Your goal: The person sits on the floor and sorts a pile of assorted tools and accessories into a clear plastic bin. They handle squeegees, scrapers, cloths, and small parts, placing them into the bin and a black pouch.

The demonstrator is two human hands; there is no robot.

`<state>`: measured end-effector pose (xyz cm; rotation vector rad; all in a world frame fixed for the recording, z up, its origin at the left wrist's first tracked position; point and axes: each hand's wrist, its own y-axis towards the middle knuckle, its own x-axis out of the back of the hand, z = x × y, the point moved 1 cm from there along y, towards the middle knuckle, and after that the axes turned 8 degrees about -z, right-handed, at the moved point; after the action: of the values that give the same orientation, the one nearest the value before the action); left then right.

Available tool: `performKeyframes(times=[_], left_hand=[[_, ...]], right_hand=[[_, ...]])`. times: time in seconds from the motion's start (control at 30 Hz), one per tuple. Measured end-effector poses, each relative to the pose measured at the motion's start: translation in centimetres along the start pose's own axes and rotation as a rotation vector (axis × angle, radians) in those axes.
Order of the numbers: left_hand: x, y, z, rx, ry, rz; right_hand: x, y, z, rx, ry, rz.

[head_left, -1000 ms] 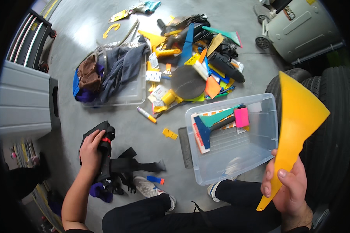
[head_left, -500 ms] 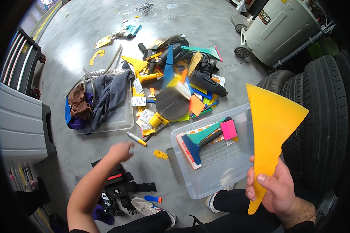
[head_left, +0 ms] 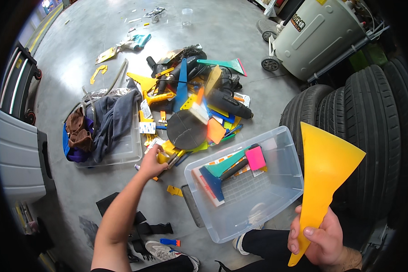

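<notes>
Right hand [head_left: 321,239] was closed round the narrow handle of a yellow triangular plastic scraper [head_left: 327,167], wide end far, right of a clear rectangular plastic bin [head_left: 245,223]. Left hand [head_left: 152,164], half open, fingers curled, was at a yellow rounded piece [head_left: 162,158] on the near-left edge of a multicoloured tool heap [head_left: 186,129]; grip could not be determined.

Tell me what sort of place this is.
Probably a garage or car workshop: tires at the right, a wheeled grey container beyond them, and a heap of scrapers and tools on a grey floor.
</notes>
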<state>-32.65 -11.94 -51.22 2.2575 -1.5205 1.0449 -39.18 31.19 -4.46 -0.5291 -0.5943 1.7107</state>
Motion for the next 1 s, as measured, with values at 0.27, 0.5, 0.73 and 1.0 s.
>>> performKeyframes(times=[0.27, 0.5, 0.73, 1.0], left_hand=[[4.7, -1.8, 3.7, 0.055, -0.106, 0.074], [8.8, -5.2, 4.1, -0.091, 0.454, 0.243], [10.7, -8.5, 6.2, 0.021, 0.731, 0.253], [9.6, -8.9, 5.6, 0.218, 1.030, 0.285]], right_hand=[[-1.0, 0.6, -0.4, -0.035, -0.044, 0.043], [-1.8, 0.7, -0.6, -0.055, -0.101, 0.088], [-1.7, 1.0, -0.9, -0.049, -0.115, 0.088], [-1.8, 1.3, -1.1, -0.067, -0.140, 0.134]])
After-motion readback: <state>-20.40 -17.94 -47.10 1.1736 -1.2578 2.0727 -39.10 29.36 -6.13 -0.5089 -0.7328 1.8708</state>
